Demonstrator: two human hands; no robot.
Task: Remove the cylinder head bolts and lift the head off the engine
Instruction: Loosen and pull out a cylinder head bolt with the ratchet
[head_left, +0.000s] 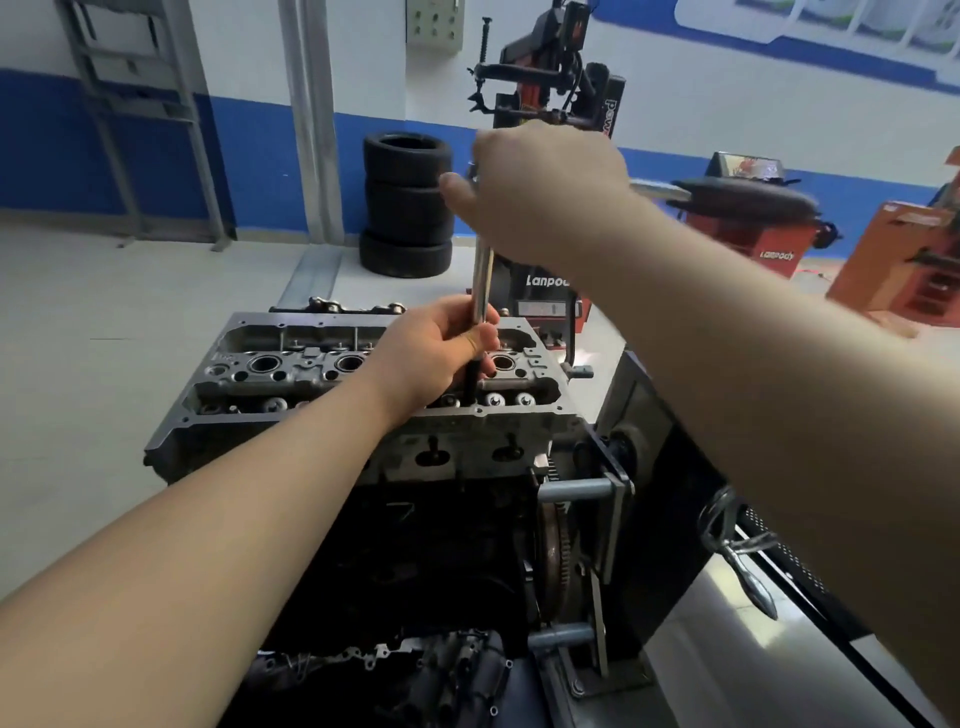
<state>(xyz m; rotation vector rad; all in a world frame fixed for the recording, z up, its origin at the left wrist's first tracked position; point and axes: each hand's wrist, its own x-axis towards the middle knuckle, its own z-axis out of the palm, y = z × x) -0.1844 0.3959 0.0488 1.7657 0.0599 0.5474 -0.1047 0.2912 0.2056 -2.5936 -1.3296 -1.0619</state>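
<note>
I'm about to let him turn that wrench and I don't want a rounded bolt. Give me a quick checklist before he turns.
1. Left hand steadies the extension bar low down: ok.
2. Right hand has its grip on the T-handle at the top: ok.
3. Bar stands near upright over the cylinder head: ok.
4. Socket fully seated on the bolt: cannot tell, the left hand hides it.
5. Head still sits on the engine block: ok.

tyres (406, 205) behind cylinder head (363, 384), perhaps stacked
</note>
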